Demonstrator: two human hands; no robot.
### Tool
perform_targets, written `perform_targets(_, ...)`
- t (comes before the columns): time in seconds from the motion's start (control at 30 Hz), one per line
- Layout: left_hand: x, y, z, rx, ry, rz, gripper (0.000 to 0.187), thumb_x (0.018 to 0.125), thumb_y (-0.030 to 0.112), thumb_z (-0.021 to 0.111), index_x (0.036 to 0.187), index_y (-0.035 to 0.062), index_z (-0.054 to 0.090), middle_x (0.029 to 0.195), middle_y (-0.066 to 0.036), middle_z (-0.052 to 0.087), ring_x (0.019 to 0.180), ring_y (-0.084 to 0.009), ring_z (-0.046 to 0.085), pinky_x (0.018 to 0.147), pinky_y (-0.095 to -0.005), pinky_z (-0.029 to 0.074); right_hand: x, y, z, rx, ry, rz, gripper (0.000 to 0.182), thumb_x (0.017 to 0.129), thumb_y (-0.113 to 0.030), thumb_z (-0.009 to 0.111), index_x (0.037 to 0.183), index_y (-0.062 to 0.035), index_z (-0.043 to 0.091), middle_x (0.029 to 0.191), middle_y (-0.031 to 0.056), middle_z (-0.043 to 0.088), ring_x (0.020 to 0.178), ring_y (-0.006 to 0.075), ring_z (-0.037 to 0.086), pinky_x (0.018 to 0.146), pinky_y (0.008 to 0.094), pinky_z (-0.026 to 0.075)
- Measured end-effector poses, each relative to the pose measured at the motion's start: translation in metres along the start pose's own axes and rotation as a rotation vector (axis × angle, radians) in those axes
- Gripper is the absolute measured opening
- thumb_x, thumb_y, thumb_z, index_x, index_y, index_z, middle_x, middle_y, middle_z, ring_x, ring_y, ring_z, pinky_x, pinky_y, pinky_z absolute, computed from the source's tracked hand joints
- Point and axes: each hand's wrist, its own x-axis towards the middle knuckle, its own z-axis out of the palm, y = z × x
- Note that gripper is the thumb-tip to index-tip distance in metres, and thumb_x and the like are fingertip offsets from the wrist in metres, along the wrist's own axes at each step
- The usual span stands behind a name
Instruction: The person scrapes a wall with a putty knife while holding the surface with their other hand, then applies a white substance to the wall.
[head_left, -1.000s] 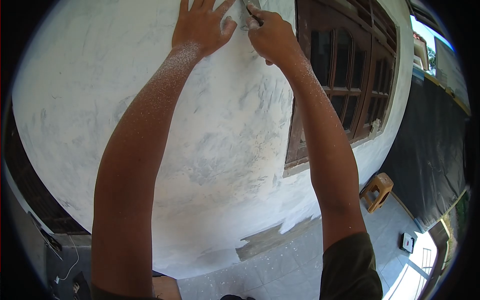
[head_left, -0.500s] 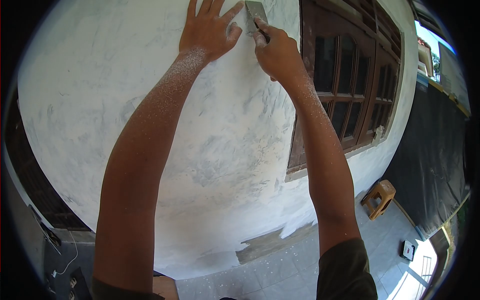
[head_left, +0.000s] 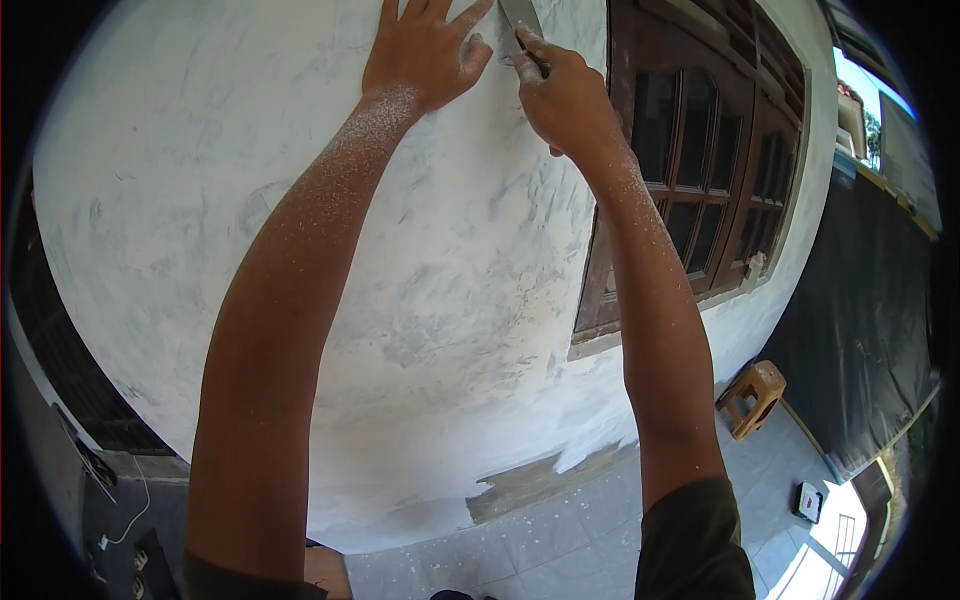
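Observation:
My right hand (head_left: 565, 98) grips the dark handle of a putty knife (head_left: 522, 14), whose flat grey blade points upward near the wall at the top of the view. To its left, my left hand (head_left: 425, 55) is spread on the white, patchy wall (head_left: 440, 300), its fingertips partly cut off by the upper edge. White dust covers both wrists and forearms. Grey smears and streaks mark the wall's surface below the hands. Where the blade's tip ends is out of view.
Right of my hand is a brown wooden window (head_left: 690, 150) with glass panes. A brown plastic stool (head_left: 752, 398) stands on the tiled floor (head_left: 540, 540), near a dark sheet (head_left: 850, 310). A small black-and-white object (head_left: 808, 502) lies on the floor. A white cable (head_left: 135, 520) trails at lower left.
My right hand and the putty knife have shifted slightly right, with the blade now further past the top edge. My left hand stays spread on the wall, a little higher in view.

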Motion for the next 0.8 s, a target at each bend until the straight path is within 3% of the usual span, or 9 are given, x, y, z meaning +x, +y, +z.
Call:
perform_targets(0.07, -0.001, 0.002, 0.000, 0.002, -0.007, 0.014, 0.060, 0.098, 0.037, 0.057, 0.152, 0.0112, 0.050, 0.166, -0.022, 0.030, 0.157, -0.0348, 0.019, 0.128, -0.0568, 0.010, 0.021, -0.016, -0.006, 0.072, -0.039, 0.126, 0.046, 0.106, -0.028, 0.054, 0.149, -0.0122, 0.056, 0.083, 0.0134, 0.074, 0.048, 0.0155, 0.059, 0.048, 0.0316, 0.055)
perform_targets(0.4, 0.002, 0.001, -0.002, 0.024, -0.027, -0.004, 0.062, 0.099, 0.039, 0.054, 0.153, 0.0082, 0.048, 0.166, -0.021, 0.030, 0.157, -0.0345, 0.019, 0.128, -0.0564, 0.010, 0.008, -0.003, 0.004, 0.002, 0.046, -0.045, 0.044, 0.106, -0.025, 0.054, 0.148, -0.0124, 0.057, 0.086, 0.0159, 0.074, 0.046, 0.0171, 0.059, 0.047, 0.0312, 0.054)
perform_targets(0.53, 0.000, 0.001, -0.002, 0.019, -0.021, 0.005, 0.062, 0.099, 0.039, 0.054, 0.153, 0.0078, 0.048, 0.166, -0.021, 0.030, 0.157, -0.0342, 0.020, 0.128, -0.0559, 0.010, 0.009, -0.014, -0.003, 0.067, 0.011, 0.031, 0.044, 0.106, -0.026, 0.054, 0.148, -0.0131, 0.057, 0.089, 0.0169, 0.075, 0.045, 0.0173, 0.059, 0.046, 0.0313, 0.054)
perform_targets(0.6, 0.001, 0.001, -0.002, 0.014, -0.014, 0.000, 0.062, 0.099, 0.039, 0.054, 0.153, 0.0077, 0.048, 0.166, -0.021, 0.030, 0.157, -0.0343, 0.020, 0.128, -0.0558, 0.011, -0.008, -0.014, -0.002, 0.051, -0.010, 0.046, 0.041, 0.102, -0.020, 0.056, 0.139, -0.0061, 0.063, 0.113, 0.0265, 0.073, 0.104, 0.0422, 0.072, 0.097, 0.0471, 0.057)
perform_targets(0.67, -0.002, 0.002, -0.002, 0.002, -0.012, -0.013, 0.062, 0.099, 0.039, 0.054, 0.153, 0.0076, 0.048, 0.165, -0.021, 0.031, 0.157, -0.0343, 0.020, 0.128, -0.0557, 0.011, -0.014, -0.010, 0.002, 0.064, -0.034, 0.049, 0.041, 0.102, -0.021, 0.056, 0.139, -0.0050, 0.063, 0.113, 0.0264, 0.073, 0.103, 0.0412, 0.073, 0.096, 0.0482, 0.057)
perform_targets(0.73, 0.001, 0.002, -0.002, 0.019, -0.029, -0.012, 0.062, 0.099, 0.038, 0.054, 0.153, 0.0075, 0.048, 0.165, -0.021, 0.032, 0.156, -0.0344, 0.021, 0.128, -0.0554, 0.012, -0.001, -0.008, 0.006, -0.011, 0.026, -0.024, 0.044, 0.107, -0.024, 0.053, 0.150, -0.0127, 0.055, 0.088, 0.0176, 0.075, 0.047, 0.0177, 0.061, 0.046, 0.0312, 0.054)
perform_targets(0.8, -0.001, 0.003, -0.002, 0.018, -0.027, -0.001, 0.062, 0.099, 0.039, 0.053, 0.153, 0.0075, 0.048, 0.165, -0.021, 0.032, 0.156, -0.0342, 0.021, 0.128, -0.0554, 0.011, 0.012, -0.014, 0.003, 0.044, 0.015, 0.026, 0.045, 0.107, -0.024, 0.053, 0.150, -0.0128, 0.054, 0.088, 0.0174, 0.074, 0.048, 0.0178, 0.061, 0.047, 0.0315, 0.055)
